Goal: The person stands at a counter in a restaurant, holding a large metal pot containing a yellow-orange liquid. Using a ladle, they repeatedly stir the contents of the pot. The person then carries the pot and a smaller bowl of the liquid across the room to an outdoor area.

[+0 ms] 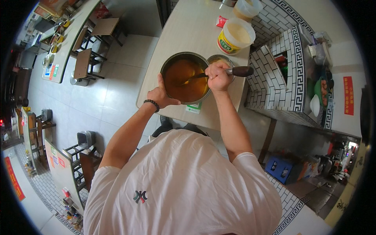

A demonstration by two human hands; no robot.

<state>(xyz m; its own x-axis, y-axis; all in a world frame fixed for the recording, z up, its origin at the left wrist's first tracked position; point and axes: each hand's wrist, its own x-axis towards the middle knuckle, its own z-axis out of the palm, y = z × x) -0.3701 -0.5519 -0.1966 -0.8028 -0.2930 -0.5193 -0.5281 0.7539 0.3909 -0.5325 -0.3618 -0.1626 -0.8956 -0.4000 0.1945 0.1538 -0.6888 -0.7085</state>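
A round metal pot (pixel 166 63) of orange-brown liquid stands on the pale table (pixel 158 44). My left hand (pixel 163 95) lies against its lower left side, fingers spread along the outer wall and thumb at the near rim. My right hand (pixel 218 77) is closed around the shaft of a ladle or large spoon, whose dark handle (pixel 243 71) sticks out to the right; its head is partly sunk in the liquid. Partly behind my right hand, a smaller metal bowl (pixel 212 57) with pale contents touches or nearly touches the pot. A green and white card (pixel 194 108) lies at the pot's near side.
Beyond the bowl stand an open plastic tub (pixel 227 41) with pale contents, a second tub (pixel 246 10) and a red packet (pixel 221 21). A tiled counter (pixel 268 97) borders the table on the right. Wooden stools (pixel 83 63) and another table (pixel 66 48) are at the left.
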